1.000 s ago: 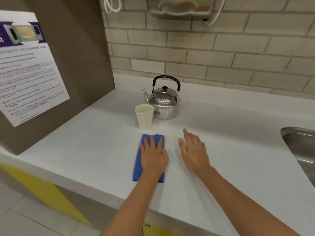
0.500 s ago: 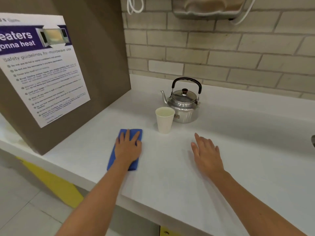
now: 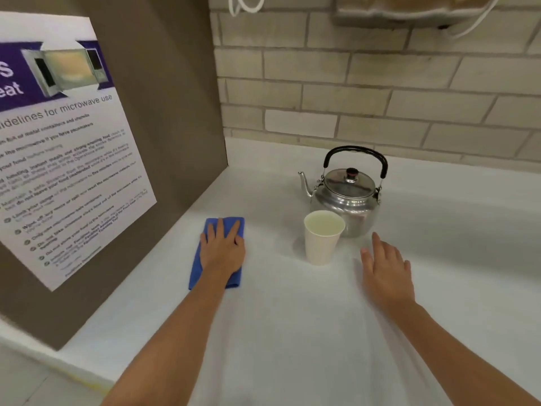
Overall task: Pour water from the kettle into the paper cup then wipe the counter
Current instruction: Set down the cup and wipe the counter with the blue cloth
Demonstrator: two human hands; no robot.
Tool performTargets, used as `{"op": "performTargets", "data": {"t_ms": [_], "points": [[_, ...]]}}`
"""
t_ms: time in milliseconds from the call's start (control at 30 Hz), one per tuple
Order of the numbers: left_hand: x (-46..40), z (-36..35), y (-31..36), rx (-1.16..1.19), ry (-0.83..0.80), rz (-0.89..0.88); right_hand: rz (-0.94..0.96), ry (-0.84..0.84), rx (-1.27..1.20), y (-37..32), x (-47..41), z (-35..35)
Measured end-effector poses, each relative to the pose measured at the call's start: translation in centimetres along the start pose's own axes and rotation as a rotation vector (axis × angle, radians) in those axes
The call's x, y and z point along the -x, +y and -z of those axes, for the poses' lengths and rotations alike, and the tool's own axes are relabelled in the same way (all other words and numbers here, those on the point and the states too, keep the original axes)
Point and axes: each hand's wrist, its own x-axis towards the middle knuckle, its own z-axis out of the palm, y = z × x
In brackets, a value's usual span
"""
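A steel kettle [image 3: 348, 197] with a black handle stands upright on the white counter [image 3: 292, 317], its spout pointing left. Just in front of it is a white paper cup [image 3: 322, 244] with liquid inside. Left of the cup lies a folded blue cloth [image 3: 199, 271], and my left hand [image 3: 223, 250] presses flat on top of it with fingers spread. My right hand [image 3: 385, 271] rests open and flat on the counter to the right of the cup, holding nothing.
A brown panel [image 3: 175, 112] with a microwave safety poster [image 3: 58, 148] walls off the counter's left side. A brick wall [image 3: 380, 83] runs along the back, with a dispenser [image 3: 409, 10] mounted above. The counter's front edge is near me at the lower left.
My left hand has slid the blue cloth to the left across the counter, away from the cup. My right hand has stayed flat on the counter, right of the cup. The view has shifted left.
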Motion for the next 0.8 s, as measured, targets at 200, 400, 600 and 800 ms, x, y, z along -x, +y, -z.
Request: {"op": "performTargets", "data": {"t_ms": [200, 400, 600, 800], "points": [[-7.5, -0.4, 4.2, -0.054, -0.078, -0.032, -0.109, 0.089, -0.016, 2.0, -1.6, -0.2], [-6.4, -2.2, 6.8, -0.077, -0.084, -0.313, -0.114, 0.111, 0.049, 2.0, -2.5, -0.6], [-6.3, -2.4, 5.0, -0.077, -0.056, -0.273, -0.128, 0.099, 0.077, 2.1, -3.2, -0.3], [-7.8, -2.2, 6.8, -0.067, -0.104, -0.247, -0.125, 0.07, 0.148, 2.1, -3.0, 0.0]]}}
